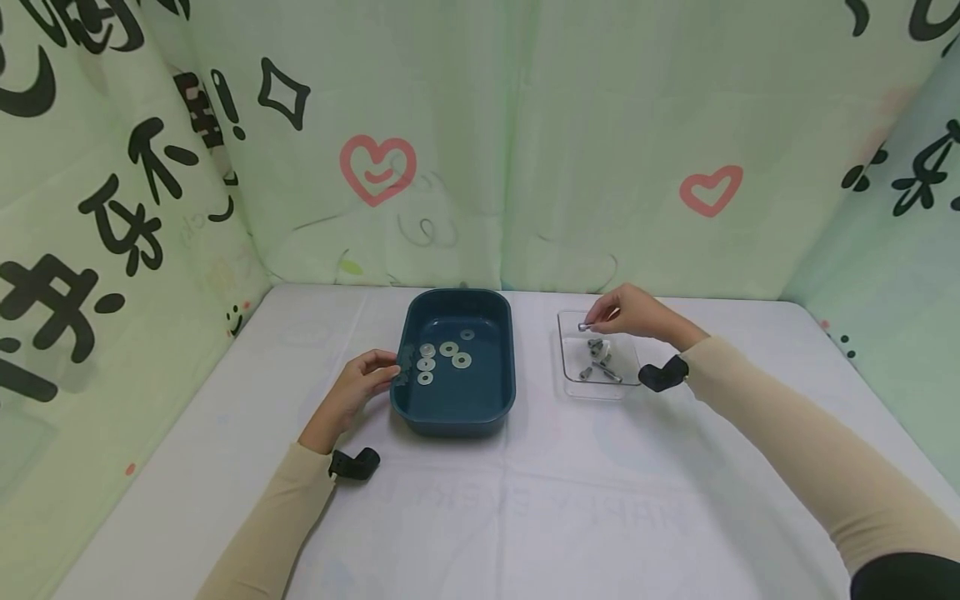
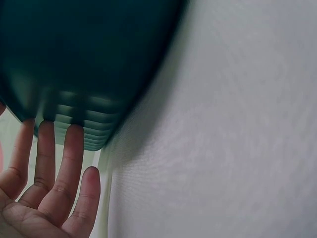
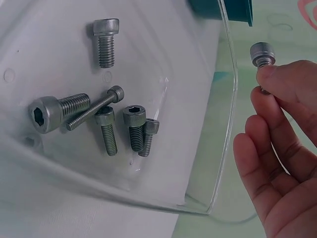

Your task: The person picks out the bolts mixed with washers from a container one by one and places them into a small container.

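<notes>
My right hand [image 1: 626,312] pinches a socket head screw [image 3: 262,53] between thumb and index finger, its knurled head upward in the right wrist view. The hand is over the far part of a clear plastic tray [image 1: 561,354]. Several more socket head screws [image 3: 106,43] of differing sizes lie loose in that tray. On the left, a dark teal tub [image 1: 450,425] contains several flat washers [image 1: 461,360]. My left hand [image 1: 360,387] holds the tub's left rim, thumb at the edge, with fingertips against the ribbed outer wall in the left wrist view.
Both containers stand on a white-covered table [image 1: 540,517], the tray to the right of the tub with a gap between. Pale green curtains [image 1: 600,125] with printed hearts and black characters enclose the back and sides. Each wrist wears a black camera [image 1: 356,464].
</notes>
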The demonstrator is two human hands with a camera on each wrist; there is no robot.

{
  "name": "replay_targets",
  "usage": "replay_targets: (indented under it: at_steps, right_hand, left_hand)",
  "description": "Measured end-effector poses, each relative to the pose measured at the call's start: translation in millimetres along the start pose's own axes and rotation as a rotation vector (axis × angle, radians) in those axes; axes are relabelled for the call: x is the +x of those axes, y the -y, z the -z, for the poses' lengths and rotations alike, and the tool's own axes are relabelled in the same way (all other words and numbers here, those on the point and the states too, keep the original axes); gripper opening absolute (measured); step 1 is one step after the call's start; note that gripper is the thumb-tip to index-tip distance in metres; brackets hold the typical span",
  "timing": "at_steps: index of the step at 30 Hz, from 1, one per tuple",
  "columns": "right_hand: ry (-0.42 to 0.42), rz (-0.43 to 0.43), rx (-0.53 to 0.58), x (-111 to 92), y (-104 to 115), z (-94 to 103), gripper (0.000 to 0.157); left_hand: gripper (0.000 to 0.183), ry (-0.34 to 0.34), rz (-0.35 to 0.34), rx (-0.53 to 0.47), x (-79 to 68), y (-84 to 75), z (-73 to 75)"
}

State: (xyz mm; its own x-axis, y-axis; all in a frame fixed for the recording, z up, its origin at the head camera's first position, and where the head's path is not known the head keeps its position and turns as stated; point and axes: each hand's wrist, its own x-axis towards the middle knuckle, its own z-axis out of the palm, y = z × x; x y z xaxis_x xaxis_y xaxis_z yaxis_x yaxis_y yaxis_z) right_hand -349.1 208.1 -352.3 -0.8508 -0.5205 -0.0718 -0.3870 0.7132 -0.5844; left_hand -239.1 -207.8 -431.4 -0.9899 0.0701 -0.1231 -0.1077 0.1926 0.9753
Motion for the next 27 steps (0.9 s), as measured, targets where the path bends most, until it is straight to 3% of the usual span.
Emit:
replay_targets:
  at_steps: [15,27]
  right_hand:
    - [-0.003,-0.007,-0.013,3.8,1.5,-3.9,0.015]
    - [0.041,0.039,0.065,1.3,-2.5,-1.9,0.037]
  left_hand:
    - [0.040,-0.006,0.011,0.001,-0.4,-0.5,-0.2]
    - [0.040,-0.005,0.000,0.002,0.3,-0.1,-0.1]
